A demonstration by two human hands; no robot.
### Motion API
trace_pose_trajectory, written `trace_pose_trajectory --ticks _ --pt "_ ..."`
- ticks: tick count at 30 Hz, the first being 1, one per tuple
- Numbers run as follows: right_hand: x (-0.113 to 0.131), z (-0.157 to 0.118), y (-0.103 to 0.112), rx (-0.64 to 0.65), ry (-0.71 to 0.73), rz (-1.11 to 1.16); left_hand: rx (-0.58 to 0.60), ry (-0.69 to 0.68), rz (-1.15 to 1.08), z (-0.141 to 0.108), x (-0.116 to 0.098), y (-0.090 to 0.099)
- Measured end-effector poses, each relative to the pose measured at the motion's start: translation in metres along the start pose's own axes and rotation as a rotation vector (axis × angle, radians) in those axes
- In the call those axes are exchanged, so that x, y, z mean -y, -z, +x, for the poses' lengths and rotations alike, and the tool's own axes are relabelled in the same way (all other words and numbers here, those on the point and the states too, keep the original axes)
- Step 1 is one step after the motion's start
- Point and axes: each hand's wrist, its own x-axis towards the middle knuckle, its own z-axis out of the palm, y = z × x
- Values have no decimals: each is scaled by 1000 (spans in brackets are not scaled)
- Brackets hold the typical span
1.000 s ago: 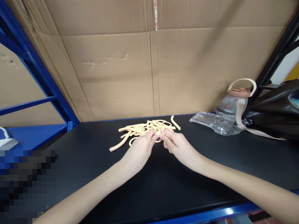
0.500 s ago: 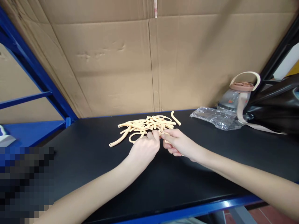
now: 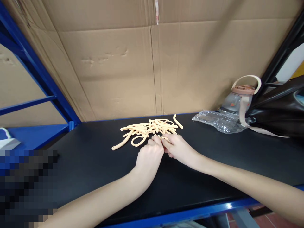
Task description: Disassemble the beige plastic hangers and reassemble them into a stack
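My left hand (image 3: 150, 154) is curled closed just in front of a loose pile of cream-coloured, strap-like strips (image 3: 142, 129). Meeting it at the fingertips, my right hand (image 3: 182, 151) is also closed. A cream strip (image 3: 165, 138) shows between the two hands, with a small dark hole near its visible end. Most of this piece is hidden by my fingers. In the pile the strips lie tangled, some bent into loops and some straighter. One long strip (image 3: 123, 142) sticks out to the left, and a curved strip (image 3: 177, 121) rests apart at the right.
A black tabletop (image 3: 95, 164) with a blue front edge lies under everything. Cardboard (image 3: 114, 69) stands behind it. At the right are a crumpled clear plastic bag (image 3: 213, 121), a drinking bottle (image 3: 234, 100) with strap, and a black bag (image 3: 277, 107). A blue frame (image 3: 42, 76) rises at left.
My hands have come closer together, and the right hand has shifted slightly left and turned more knuckles-up. The pile looks the same. The whole view has shifted a little.
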Motion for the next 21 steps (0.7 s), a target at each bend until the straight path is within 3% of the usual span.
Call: trace_pose_trajectory --ticks 4,9,14,21 --pt "-2 2 2 1 81 -142 0 46 -230 7 13 1" --pt "-10 11 18 172 279 -337 4 94 -609 29 54 9" --pt "-23 25 45 -58 214 -531 21 214 -1047 45 77 6" --pt "-39 37 60 -162 146 -503 90 453 -1537 52 86 1"
